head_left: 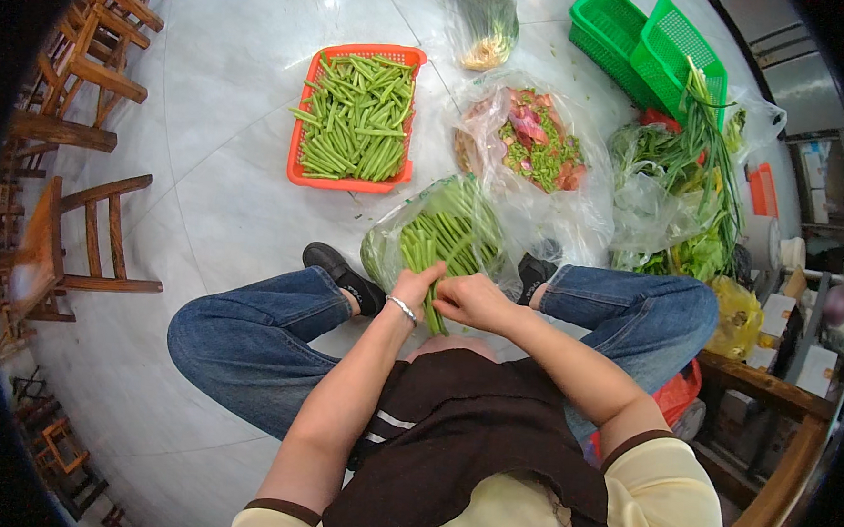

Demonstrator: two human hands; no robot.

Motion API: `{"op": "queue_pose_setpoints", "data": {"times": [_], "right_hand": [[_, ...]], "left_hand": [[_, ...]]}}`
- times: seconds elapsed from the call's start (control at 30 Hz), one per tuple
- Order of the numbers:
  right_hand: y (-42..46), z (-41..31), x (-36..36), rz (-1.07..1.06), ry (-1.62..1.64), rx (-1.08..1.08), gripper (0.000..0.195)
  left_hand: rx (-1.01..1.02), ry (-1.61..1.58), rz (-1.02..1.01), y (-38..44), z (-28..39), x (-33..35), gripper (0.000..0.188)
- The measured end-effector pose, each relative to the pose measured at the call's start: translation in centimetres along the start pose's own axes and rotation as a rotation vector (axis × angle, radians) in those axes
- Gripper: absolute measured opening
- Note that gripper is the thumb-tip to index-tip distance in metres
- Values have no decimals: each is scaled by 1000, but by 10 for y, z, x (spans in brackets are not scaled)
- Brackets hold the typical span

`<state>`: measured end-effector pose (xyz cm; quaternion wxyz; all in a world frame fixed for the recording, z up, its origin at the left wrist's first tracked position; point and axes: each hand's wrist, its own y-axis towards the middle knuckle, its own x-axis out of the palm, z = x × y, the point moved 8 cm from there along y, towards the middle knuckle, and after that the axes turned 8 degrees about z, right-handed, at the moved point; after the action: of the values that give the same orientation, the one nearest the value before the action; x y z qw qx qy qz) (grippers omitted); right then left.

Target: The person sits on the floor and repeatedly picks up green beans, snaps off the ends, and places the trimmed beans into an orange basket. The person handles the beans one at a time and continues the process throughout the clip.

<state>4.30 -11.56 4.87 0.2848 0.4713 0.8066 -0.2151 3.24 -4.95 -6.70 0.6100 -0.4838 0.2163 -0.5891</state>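
My left hand (pixel 415 286), with a silver bracelet at the wrist, is closed around several long green beans (pixel 435 320). Their lower ends stick out below the fingers. Against it on the right, my right hand (pixel 476 302) has its fingers curled at the same bunch; a blurred bean (pixel 458 248) rises from between the hands. Just beyond the hands, a clear plastic bag (pixel 381 250) lies open between my feet with more long beans (pixel 460 219) in it. Farther off, an orange plastic basket (pixel 295 158) holds a heap of shorter green bean pieces (pixel 358 117).
Right of the basket sits a clear bag (pixel 592 222) of vegetable scraps (pixel 539 144). Behind it lies a bagged bunch of greens (pixel 488 24). Green baskets (pixel 613 30), scallions (pixel 718 150) and leafy greens (pixel 694 256) crowd the right. Wooden chairs (pixel 101 232) line the left.
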Motion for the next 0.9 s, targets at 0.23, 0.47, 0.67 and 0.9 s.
{"op": "queue_pose_setpoints", "data": {"times": [0.23,0.47,0.67,0.9], "right_hand": [[-13,-53,-27,-25,417,-306,11],[-15,82,-95,322,995,737,26],[2,85,-99,276,855,559,23],[4,72,-65,190,872,632,17]], "left_hand": [[-184,-119,-242,-26,7,30,27],[-15,-137,-399,-43,36,38,22],[0,18,-417,-56,35,46,26],[37,115,-528,-65,35,59,25]]}}
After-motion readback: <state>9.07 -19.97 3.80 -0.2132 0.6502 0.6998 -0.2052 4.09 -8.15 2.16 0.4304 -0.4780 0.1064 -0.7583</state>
